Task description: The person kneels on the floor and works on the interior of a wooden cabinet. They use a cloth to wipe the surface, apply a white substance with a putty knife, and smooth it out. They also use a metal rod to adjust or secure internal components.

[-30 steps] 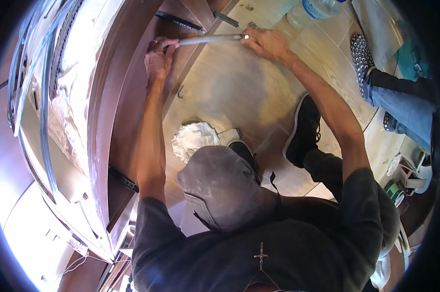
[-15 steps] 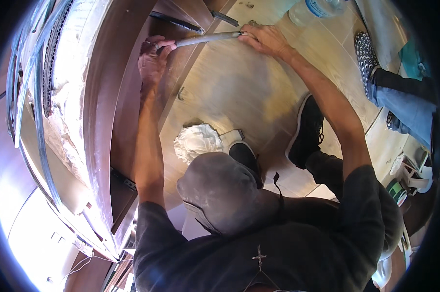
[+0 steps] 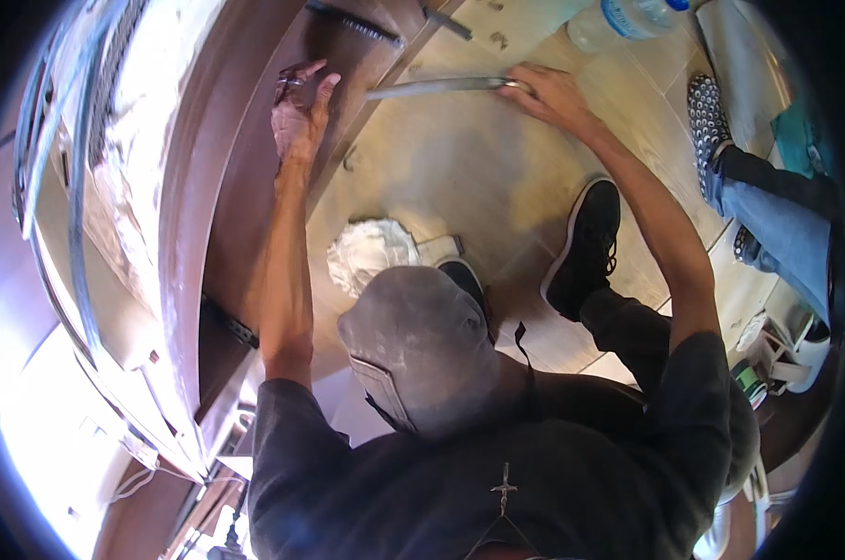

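Beige tiled floor [image 3: 460, 177] underfoot, with a tall brown wooden panel [image 3: 245, 187] standing along its left side; viewed from above over a grey cap [image 3: 422, 350] and dark shirt.

Work in hand, as judged: a long metal rail [image 3: 436, 87] brought up to the foot of the wooden panel but not fixed. Lies nearly level above the floor, far end just beside the panel's lower edge, near end in the right hand [image 3: 553, 93]. No fastener or tool seen at the rail. A black slide-like strip [image 3: 352, 23] noted already on the panel higher up, a second one [image 3: 228, 322] lower down.

Grip: right hand closed around the rail's end, fingers wrapped over it. Left hand [image 3: 296, 112] spread loosely and resting against the panel face, near the rail's far end; whether anything small sits between its fingertips cannot be told.

Condition of rail: straight, slim, pale grey metal, dull sheen, no visible bend.

Also noted: crumpled white cloth [image 3: 371, 252] on the floor near the knee; black shoe [image 3: 586, 247]; clear plastic bottle [image 3: 623, 19] beyond the right hand; another person's jeans leg [image 3: 768, 210] at right, well apart.
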{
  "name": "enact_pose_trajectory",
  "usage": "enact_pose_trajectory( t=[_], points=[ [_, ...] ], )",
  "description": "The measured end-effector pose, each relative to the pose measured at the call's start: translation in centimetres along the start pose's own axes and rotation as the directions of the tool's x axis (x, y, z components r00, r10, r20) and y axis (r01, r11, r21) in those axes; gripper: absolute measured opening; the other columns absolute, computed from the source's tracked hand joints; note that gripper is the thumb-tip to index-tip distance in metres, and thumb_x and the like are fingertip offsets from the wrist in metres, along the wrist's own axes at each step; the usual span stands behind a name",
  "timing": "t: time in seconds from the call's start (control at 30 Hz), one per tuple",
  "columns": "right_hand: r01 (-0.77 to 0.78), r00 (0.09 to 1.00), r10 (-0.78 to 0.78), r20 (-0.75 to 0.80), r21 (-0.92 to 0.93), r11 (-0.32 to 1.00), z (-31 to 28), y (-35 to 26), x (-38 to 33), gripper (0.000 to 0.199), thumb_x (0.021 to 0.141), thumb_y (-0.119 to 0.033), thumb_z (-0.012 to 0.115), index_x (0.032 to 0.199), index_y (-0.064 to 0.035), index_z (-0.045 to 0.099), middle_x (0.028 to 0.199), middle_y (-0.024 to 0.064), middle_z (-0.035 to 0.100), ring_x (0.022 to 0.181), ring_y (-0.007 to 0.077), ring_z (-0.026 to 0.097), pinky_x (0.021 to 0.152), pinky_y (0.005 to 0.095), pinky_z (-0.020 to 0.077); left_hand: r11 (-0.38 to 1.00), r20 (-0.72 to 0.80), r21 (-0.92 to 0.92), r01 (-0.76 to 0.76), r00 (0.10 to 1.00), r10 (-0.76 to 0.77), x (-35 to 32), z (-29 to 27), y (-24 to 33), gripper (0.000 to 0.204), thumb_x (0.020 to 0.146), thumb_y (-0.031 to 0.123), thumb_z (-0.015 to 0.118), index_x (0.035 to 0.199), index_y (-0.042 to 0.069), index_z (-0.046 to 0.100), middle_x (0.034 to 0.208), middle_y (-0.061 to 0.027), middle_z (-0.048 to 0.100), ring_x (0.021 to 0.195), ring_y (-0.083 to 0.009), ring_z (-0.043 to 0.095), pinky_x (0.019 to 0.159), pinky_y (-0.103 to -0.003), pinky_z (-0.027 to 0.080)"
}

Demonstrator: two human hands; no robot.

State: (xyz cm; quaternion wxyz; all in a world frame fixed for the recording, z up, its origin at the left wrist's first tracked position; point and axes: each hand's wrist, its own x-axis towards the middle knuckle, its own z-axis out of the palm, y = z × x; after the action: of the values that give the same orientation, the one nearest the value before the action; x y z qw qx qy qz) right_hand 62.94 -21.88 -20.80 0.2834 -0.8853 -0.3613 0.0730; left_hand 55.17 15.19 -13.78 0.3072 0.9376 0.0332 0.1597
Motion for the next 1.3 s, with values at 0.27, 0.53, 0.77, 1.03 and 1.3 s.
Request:
enact_pose_trajectory(
  t=[0.27, 0.53, 0.77, 1.03, 1.3],
  points=[
    [0.164, 0.983, -0.181, -0.007, -0.396, 0.904, -1.8, -2.0, -4.3, 0.027, 0.09, -0.034, 0.062, 0.106, -0.0119, 0.064, 0.112, 0.0068, 0.062, 0.103, 0.0316, 0.06, 0.09, 0.0447, 0.0451, 0.991, 0.373, 0.078, -0.112, 0.925, 0.075, -15.1, -3.1, 2.5, 0.038, 0.084, 0.03, 0.072, 0.115, 0.01, 0.064, 0.119, -0.0119, 0.062, 0.111, -0.0322, 0.057, 0.094, -0.042, 0.045],
    [0.388, 0.892, -0.384, 0.238, 0.031, 0.921, 11.7, -19.4, -8.8, 0.03, 0.079, -0.027, 0.063, 0.102, -0.0071, 0.061, 0.105, 0.011, 0.063, 0.102, 0.0278, 0.059, 0.085, 0.0441, 0.0446, 0.936, 0.75, 0.318, 0.152, 0.564, -0.347, -20.4, -6.3, 1.6, 0.039, 0.083, 0.018, 0.071, 0.121, 0.011, 0.062, 0.113, -0.0157, 0.066, 0.111, -0.033, 0.06, 0.094, -0.041, 0.047],
    [0.246, 0.937, -0.188, 0.293, -0.173, 0.954, 15.2, -23.7, -10.7, 0.028, 0.084, -0.023, 0.058, 0.105, -0.0053, 0.062, 0.107, 0.0135, 0.061, 0.108, 0.0299, 0.056, 0.092, 0.0437, 0.0415, 0.952, 0.889, 0.234, 0.198, 0.354, -0.292, -21.1, -8.2, -2.5, 0.035, 0.083, 0.015, 0.069, 0.117, 0.013, 0.065, 0.11, -0.0114, 0.068, 0.102, -0.0293, 0.065, 0.09, -0.039, 0.049],
    [-0.072, 0.949, -0.116, 0.294, 0.557, 0.827, 11.4, -16.5, -5.5, 0.024, 0.094, -0.026, 0.056, 0.106, -0.0046, 0.058, 0.097, 0.0135, 0.063, 0.09, 0.0257, 0.063, 0.078, 0.0387, 0.0491, 0.934, 0.363, -0.119, 0.337, 0.89, -0.275, -10.0, -6.5, 4.6, 0.03, 0.094, 0.021, 0.065, 0.116, 0.001, 0.064, 0.098, -0.0069, 0.067, 0.092, -0.0171, 0.063, 0.083, -0.029, 0.05],
    [-0.311, 0.946, 0.195, 0.259, 0.895, 0.319, 7.2, -15.4, -0.6, 0.025, 0.099, -0.031, 0.057, 0.107, -0.0082, 0.058, 0.09, -0.0038, 0.055, 0.082, 0.0064, 0.049, 0.072, 0.0253, 0.0433, 0.542, 0.44, -0.58, 0.608, 0.794, -0.42, -5.8, -0.1, 4.7, 0.036, 0.092, 0.033, 0.066, 0.111, 0.003, 0.066, 0.094, -0.0033, 0.066, 0.086, -0.0114, 0.061, 0.077, -0.027, 0.049]
  ],
)
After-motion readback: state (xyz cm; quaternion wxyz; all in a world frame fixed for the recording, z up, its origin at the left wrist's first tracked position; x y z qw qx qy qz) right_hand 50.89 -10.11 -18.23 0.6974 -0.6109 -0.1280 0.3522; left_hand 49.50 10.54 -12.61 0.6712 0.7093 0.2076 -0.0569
